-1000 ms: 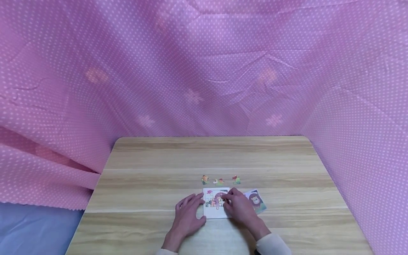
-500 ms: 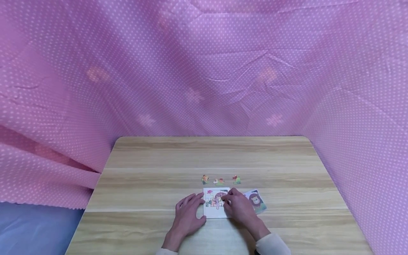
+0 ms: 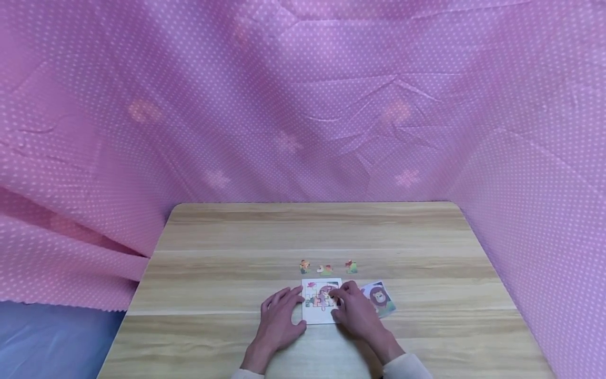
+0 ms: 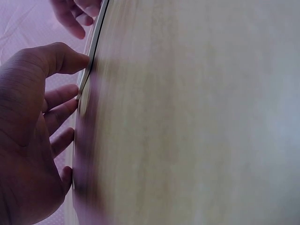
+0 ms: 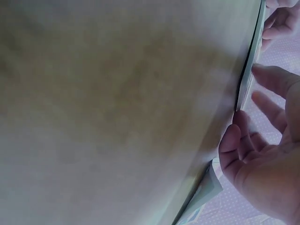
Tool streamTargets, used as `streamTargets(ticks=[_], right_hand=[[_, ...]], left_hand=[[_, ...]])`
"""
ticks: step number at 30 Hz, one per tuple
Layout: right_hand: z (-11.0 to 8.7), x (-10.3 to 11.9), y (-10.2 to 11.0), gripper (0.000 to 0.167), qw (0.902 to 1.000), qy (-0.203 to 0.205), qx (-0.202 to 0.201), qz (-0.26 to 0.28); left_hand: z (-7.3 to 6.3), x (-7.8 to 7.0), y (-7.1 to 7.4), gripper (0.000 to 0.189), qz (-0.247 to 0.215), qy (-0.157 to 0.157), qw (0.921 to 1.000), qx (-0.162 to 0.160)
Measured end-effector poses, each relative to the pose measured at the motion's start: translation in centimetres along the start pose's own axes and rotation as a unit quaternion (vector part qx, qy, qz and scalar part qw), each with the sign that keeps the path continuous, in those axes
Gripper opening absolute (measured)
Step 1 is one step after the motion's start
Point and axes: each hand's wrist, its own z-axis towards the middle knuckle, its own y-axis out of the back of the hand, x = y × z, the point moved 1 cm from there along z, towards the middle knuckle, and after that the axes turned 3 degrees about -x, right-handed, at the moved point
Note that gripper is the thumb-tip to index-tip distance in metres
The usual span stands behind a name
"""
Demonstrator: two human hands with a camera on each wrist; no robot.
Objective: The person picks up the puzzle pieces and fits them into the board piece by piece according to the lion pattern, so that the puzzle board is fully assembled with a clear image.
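A white puzzle board (image 3: 318, 317) lies flat near the front of the wooden table, its picture area partly filled with jigsaw pieces. My left hand (image 3: 280, 318) rests at the board's left side, fingers spread, with fingertips and thumb at its edge. From the right, my right hand (image 3: 359, 315) reaches over the board. Its index finger touches the pieces at the right of the picture, while the thumb is at the board and apart from that finger. In the right wrist view, the other fingers (image 5: 229, 140) curl down against the table; nothing shows between them.
Three loose jigsaw pieces lie beyond the board: an orange one (image 3: 304, 267), a white and green one (image 3: 324, 270) and a red and green one (image 3: 351, 267). A lion picture card (image 3: 380, 298) lies right of my right hand. Pink dotted cloth (image 3: 303, 131) surrounds the table.
My right hand has shifted slightly, its thumb now a little lower and farther from the index finger. The left hand and the loose pieces stay where they were.
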Motion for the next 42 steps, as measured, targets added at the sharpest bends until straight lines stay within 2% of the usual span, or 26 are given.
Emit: streamTargets(ticks=[2,6,11,21,27,35,42], right_hand=[[-0.2,0.0,-0.1,0.058,0.9999,-0.010,-0.008,0.005],[-0.6,-0.1,-0.5,0.074,0.9995,-0.002,-0.031,0.000],[-1.1,0.0,-0.8,0.082,0.9991,0.002,-0.037,-0.021],[-2.1,0.3,-0.8,0.071,0.9971,-0.002,-0.046,-0.060],[-2.1,-0.1,-0.7,0.066,0.9951,0.014,-0.045,-0.087],[-1.1,-0.2,0.1,0.061,0.9977,0.030,-0.018,-0.058],[-0.5,-0.5,0.6,0.056,0.9963,0.045,0.012,-0.072]], left_hand=[[0.1,0.0,-0.1,0.046,0.001,-0.003,1.0000,-0.002],[0.4,0.0,0.0,0.046,0.004,-0.002,1.0000,0.003],[0.7,0.0,0.2,0.046,0.002,0.002,0.9999,0.016],[1.1,0.2,0.2,0.046,0.005,0.001,0.9997,0.023],[1.3,0.5,0.2,0.045,0.002,-0.006,0.9997,0.022],[1.4,0.8,0.2,0.046,0.008,-0.009,0.9996,0.026],[1.5,0.6,0.3,0.047,0.006,-0.009,0.9994,0.032]])
